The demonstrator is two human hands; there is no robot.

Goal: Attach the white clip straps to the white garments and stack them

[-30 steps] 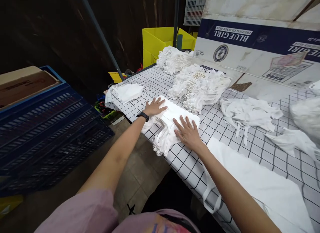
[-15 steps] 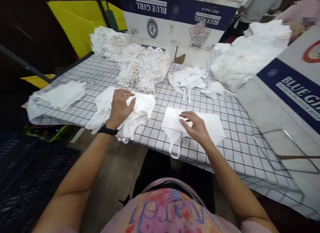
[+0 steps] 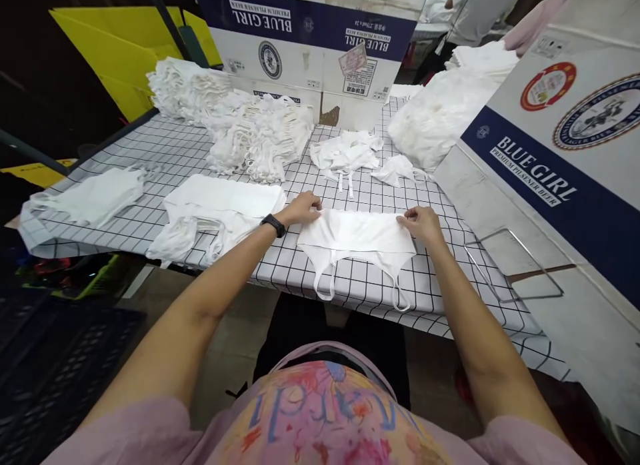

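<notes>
A white strappy bra top [image 3: 357, 233] lies flat on the checked tablecloth before me, its two thin straps hanging toward the table's front edge. My left hand [image 3: 303, 208] pinches its far left corner between thumb and fingers. At the far right corner, my right hand [image 3: 420, 223] has its thumb and fingertips closed on the fabric edge. Just left of my left hand is a stack of similar white tops [image 3: 225, 202], with straps bunched at its near side.
Bundled white garments [image 3: 270, 132] sit behind the stack, with another flat white pile [image 3: 95, 195] at far left. Loose white pieces [image 3: 347, 152] lie beyond the top. A cardboard box [image 3: 310, 52] stands at the back, another box [image 3: 550, 165] at right beside a wire frame [image 3: 515, 265].
My left hand has moved right from the stack to the top's left corner. My right hand has shifted to its right corner, and the top now lies with both straps showing.
</notes>
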